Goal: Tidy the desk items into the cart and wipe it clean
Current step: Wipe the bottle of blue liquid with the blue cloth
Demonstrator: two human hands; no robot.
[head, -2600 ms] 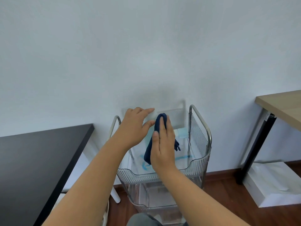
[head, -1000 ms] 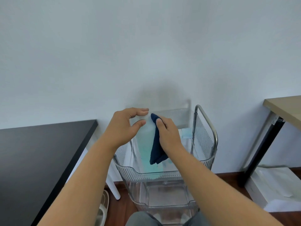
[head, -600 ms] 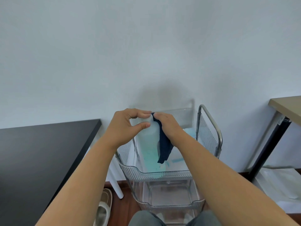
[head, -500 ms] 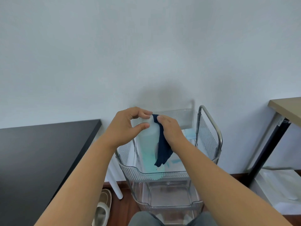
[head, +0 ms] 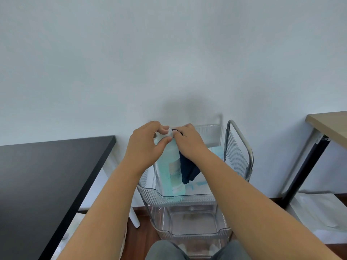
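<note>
Clear ribbed plastic forms the cart (head: 180, 198), and its top bin lies directly below your two hands. Your left hand (head: 145, 149) is curled round the upper part of a pale bottle (head: 169, 162), with the thumb and the first finger pinching at the white cap (head: 170, 132). Your right hand (head: 189, 143) meets it from the other side; its fingers are closed on a dark blue cloth (head: 187, 170), which hangs down beside the bottle, below your right wrist. Whether the right fingers also press on the cap, I cannot tell.

The bottle stands upright inside the top bin, under your left palm. It holds a light green-blue liquid, so I judge it rather heavy for its size, and its smooth plastic wall may be slippery if it is wet. It is better to hold it by the shoulder, where your left hand already is, and not only by the cap. The cloth is soft and light, and a simple pinch is enough for it.

Behind the bottle, past your right knuckles, a small pale blue thing (head: 216, 152) lies at the far side of the bin; I cannot say what it is. The lower bin (head: 191, 226) shows nothing clear inside. To the left of your left arm is the black desk (head: 47, 175).
</note>
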